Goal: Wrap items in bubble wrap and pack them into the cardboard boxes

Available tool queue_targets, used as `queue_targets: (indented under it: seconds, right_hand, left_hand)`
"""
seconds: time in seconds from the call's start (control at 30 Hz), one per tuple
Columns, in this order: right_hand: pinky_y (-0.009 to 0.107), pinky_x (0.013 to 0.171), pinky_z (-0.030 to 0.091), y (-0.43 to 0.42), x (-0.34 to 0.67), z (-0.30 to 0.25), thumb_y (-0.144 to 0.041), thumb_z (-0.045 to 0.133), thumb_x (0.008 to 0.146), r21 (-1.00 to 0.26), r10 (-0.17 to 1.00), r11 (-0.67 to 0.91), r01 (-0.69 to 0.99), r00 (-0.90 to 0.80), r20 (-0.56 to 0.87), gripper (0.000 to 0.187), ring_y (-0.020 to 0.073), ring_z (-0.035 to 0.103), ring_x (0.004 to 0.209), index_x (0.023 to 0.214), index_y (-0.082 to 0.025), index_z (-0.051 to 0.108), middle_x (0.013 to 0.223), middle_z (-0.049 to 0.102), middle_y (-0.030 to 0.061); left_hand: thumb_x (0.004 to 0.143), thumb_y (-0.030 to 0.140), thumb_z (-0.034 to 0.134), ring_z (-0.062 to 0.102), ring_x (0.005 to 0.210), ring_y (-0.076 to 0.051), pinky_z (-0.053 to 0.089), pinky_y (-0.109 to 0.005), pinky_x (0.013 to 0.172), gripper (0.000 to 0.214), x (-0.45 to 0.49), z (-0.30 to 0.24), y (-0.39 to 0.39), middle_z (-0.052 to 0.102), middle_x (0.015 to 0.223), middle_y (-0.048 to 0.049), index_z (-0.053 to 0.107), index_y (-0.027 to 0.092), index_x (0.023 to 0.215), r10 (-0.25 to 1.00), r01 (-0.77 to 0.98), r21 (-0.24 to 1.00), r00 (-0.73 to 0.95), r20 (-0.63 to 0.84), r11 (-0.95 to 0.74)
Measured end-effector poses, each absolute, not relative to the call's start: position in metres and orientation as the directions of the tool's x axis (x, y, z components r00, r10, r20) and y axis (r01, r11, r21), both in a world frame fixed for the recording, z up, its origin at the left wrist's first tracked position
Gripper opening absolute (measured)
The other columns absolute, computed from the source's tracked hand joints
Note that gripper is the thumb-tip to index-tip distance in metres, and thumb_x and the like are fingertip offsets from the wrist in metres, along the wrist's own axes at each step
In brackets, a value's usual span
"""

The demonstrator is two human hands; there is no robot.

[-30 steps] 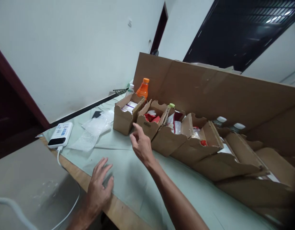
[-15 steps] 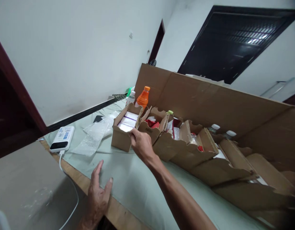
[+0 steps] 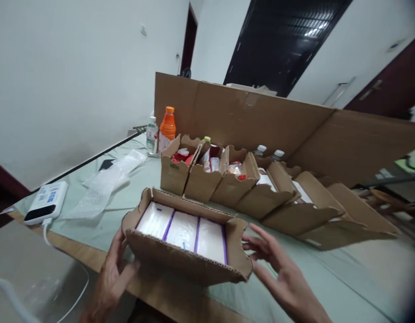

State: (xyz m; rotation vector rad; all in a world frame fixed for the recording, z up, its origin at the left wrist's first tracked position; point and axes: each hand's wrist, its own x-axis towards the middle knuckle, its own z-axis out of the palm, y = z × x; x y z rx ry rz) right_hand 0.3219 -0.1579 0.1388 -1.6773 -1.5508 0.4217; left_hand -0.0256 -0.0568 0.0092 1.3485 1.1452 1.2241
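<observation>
- Cardboard box [image 3: 183, 260] sits apart from the row of boxes [image 3: 256, 198], slanting at the table's [image 3: 315, 273] front edge; I can't tell whether its base rests fully on the cloth.
- Pulling it clear of the row looks done, I judge; three white packs [image 3: 182, 229] with purple edging remain inside, none taken out.
- My left hand [image 3: 112, 271] is loosely curved around the box's left end; my right hand [image 3: 276, 264] is spread at its right end. Neither looks clenched; firm contact is unclear.
- Bubble wrap [image 3: 106, 186] and a white power bank [image 3: 47, 202] lie toward the table's left corner, beyond my left hand.
- An orange bottle [image 3: 167, 126] stands behind, near the cardboard panel [image 3: 248, 116].
- Nothing blocks either hand from the box; the row sits close behind it.
</observation>
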Motion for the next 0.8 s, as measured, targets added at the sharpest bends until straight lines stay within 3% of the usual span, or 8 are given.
queue_targets:
  seconds: [0.1, 0.2, 0.33, 0.47, 0.53, 0.7, 0.8]
  right_hand:
    - [0.042, 0.091, 0.061, -0.179, 0.313, 0.104, -0.042, 0.075, 0.08, -0.697, 0.976, 0.118, 0.707, 0.048, 0.213, 0.081, 0.0318, 0.066, 0.121, 0.153, -0.027, 0.041, 0.141, 0.062, 0.0162]
    - [0.048, 0.097, 0.057, -0.175, 0.289, 0.072, -0.047, 0.072, 0.081, -0.687, 0.959, 0.162, 0.709, 0.052, 0.28, 0.079, 0.0356, 0.06, 0.128, 0.15, -0.022, 0.043, 0.141, 0.061, 0.0177]
    - [0.046, 0.086, 0.06, -0.154, 0.297, 0.063, -0.042, 0.06, 0.087, -0.668, 0.88, 0.086, 0.74, 0.258, 0.399, 0.052, 0.0327, 0.07, 0.106, 0.132, -0.016, 0.057, 0.118, 0.072, 0.0174]
    - [0.04, 0.071, 0.059, -0.141, 0.351, 0.077, -0.048, 0.061, 0.083, -0.696, 0.868, -0.073, 0.714, 0.39, 0.309, 0.036, 0.0278, 0.071, 0.08, 0.103, -0.018, 0.064, 0.092, 0.075, 0.0116]
    - [0.038, 0.063, 0.057, -0.137, 0.373, 0.078, -0.051, 0.059, 0.082, -0.706, 0.838, -0.161, 0.69, 0.473, 0.271, 0.038, 0.0258, 0.07, 0.071, 0.103, -0.019, 0.063, 0.088, 0.075, 0.01]
    - [0.035, 0.056, 0.057, -0.161, 0.378, 0.044, -0.053, 0.054, 0.086, -0.702, 0.78, -0.279, 0.656, 0.581, 0.233, 0.053, 0.0265, 0.074, 0.075, 0.127, -0.02, 0.058, 0.112, 0.074, 0.0149]
    - [0.041, 0.073, 0.062, -0.19, 0.362, 0.014, -0.048, 0.055, 0.091, -0.632, 0.848, -0.215, 0.745, 0.463, 0.257, 0.042, 0.031, 0.073, 0.099, 0.123, -0.024, 0.065, 0.124, 0.071, 0.0143]
  left_hand:
    - [0.087, 0.049, 0.065, 0.052, 0.137, -0.033, 0.047, -0.044, 0.111, 0.074, -0.018, 0.007, -0.065, 0.057, 0.145, -0.0124, 0.038, 0.024, 0.152, 0.989, 0.043, 0.998, 0.139, 0.042, -0.049]
    - [0.086, 0.047, 0.064, 0.056, 0.132, -0.032, 0.049, -0.043, 0.107, 0.07, -0.003, 0.01, -0.063, 0.062, 0.138, -0.0124, 0.041, 0.023, 0.148, 0.995, 0.087, 0.996, 0.1, 0.022, -0.031]
    - [0.083, 0.041, 0.065, 0.059, 0.127, -0.031, 0.049, -0.043, 0.106, 0.07, 0.044, 0.03, -0.042, 0.062, 0.134, -0.0147, 0.041, 0.018, 0.145, 0.989, 0.091, 0.995, 0.145, 0.038, -0.052]
    - [0.083, 0.034, 0.061, 0.055, 0.132, -0.03, 0.043, -0.047, 0.112, 0.071, 0.114, 0.054, -0.013, 0.058, 0.14, -0.0168, 0.036, 0.015, 0.147, 0.949, 0.044, 0.984, 0.277, 0.153, -0.171]
    - [0.084, 0.029, 0.056, 0.052, 0.136, -0.03, 0.041, -0.048, 0.114, 0.07, 0.141, 0.059, -0.002, 0.054, 0.144, -0.0185, 0.035, 0.013, 0.149, 0.906, 0.079, 0.973, 0.387, 0.169, -0.216]
    - [0.078, 0.024, 0.064, 0.042, 0.144, -0.032, 0.031, -0.051, 0.12, 0.077, 0.132, 0.047, -0.001, 0.048, 0.153, -0.0185, 0.039, 0.014, 0.15, 0.93, 0.195, 0.956, 0.338, 0.145, -0.22]
    - [0.081, 0.025, 0.061, 0.046, 0.141, -0.031, 0.035, -0.053, 0.118, 0.066, 0.084, 0.034, -0.016, 0.053, 0.149, -0.0174, 0.049, 0.015, 0.145, 0.946, 0.329, 0.904, 0.265, 0.188, -0.272]
